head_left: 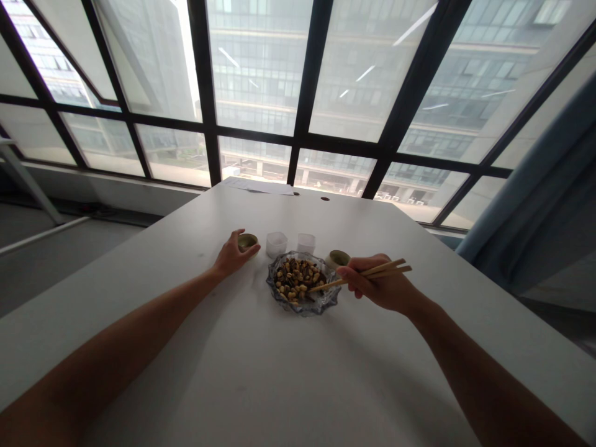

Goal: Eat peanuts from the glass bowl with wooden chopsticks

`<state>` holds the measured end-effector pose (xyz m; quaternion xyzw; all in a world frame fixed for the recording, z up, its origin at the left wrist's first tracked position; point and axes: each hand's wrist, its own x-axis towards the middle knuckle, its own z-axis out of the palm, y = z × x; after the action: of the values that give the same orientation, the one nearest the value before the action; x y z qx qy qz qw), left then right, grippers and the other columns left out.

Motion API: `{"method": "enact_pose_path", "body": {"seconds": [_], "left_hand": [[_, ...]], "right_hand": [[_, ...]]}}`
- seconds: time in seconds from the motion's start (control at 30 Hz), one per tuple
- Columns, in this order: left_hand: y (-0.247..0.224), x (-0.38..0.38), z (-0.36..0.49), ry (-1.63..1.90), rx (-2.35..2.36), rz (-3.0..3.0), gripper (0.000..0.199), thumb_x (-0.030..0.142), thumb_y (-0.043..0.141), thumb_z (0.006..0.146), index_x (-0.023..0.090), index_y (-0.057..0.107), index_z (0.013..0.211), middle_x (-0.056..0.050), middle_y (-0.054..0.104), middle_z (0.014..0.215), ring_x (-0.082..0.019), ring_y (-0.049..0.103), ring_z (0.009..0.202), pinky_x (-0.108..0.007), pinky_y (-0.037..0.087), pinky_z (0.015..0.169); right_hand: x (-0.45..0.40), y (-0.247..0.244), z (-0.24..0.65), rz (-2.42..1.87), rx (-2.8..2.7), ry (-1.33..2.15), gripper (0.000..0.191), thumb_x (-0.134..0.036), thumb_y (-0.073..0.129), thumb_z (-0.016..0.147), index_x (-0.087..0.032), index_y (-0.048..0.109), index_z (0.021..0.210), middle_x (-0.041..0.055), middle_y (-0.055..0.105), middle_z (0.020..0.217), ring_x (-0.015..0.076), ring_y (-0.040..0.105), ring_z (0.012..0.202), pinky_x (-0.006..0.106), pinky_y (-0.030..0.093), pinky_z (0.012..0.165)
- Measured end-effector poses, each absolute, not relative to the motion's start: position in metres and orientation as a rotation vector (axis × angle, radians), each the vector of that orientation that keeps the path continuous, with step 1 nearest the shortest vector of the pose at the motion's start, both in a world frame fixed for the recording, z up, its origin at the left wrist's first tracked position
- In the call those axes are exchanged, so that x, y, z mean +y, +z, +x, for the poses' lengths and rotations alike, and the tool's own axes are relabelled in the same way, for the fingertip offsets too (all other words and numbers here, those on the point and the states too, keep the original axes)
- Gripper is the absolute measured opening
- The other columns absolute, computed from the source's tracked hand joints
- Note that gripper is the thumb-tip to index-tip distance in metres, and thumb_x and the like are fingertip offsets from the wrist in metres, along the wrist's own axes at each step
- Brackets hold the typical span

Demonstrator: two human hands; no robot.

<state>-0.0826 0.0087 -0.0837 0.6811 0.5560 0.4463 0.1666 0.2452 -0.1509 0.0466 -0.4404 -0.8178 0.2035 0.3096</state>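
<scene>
A scalloped glass bowl (303, 310) stands on the white table, filled with mixed nuts and dark seeds (298, 277). My right hand (379, 282) grips a pair of wooden chopsticks (335, 284), whose tips reach into the bowl among the nuts. To the left, my left hand (234, 253) has its fingers and thumb around a small green cup (248, 241). Another green cup (338, 257) stands just beyond my right hand, by the bowl's right rim. Behind the bowl are two small translucent white cups, one on the left (276, 244) and one on the right (306, 243).
The white table (223, 379) stretches away towards large windows with black frames (300, 112). Papers (261, 187) lie at its far edge, near two dark round holes. A blue curtain (535, 186) hangs on the right, and a white metal frame (35, 186) stands on the left.
</scene>
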Motion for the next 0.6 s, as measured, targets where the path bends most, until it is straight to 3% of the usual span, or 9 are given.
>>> {"method": "enact_pose_path", "body": {"seconds": [0.6], "left_hand": [[-0.079, 0.0049, -0.0807, 1.252, 1.596, 1.943, 0.078, 0.059, 0.07, 0.077, 0.014, 0.047, 0.137, -0.017, 0.069, 0.115, -0.029, 0.068, 0.102, -0.046, 0.053, 0.094]], "right_hand": [[-0.1536, 0.0481, 0.243, -1.193, -2.135, 0.377, 0.057, -0.062, 0.049, 0.094, -0.02, 0.055, 0.056, 0.0023, 0.06, 0.045, 0.0122, 0.057, 0.039, 0.022, 0.042, 0.038]]}}
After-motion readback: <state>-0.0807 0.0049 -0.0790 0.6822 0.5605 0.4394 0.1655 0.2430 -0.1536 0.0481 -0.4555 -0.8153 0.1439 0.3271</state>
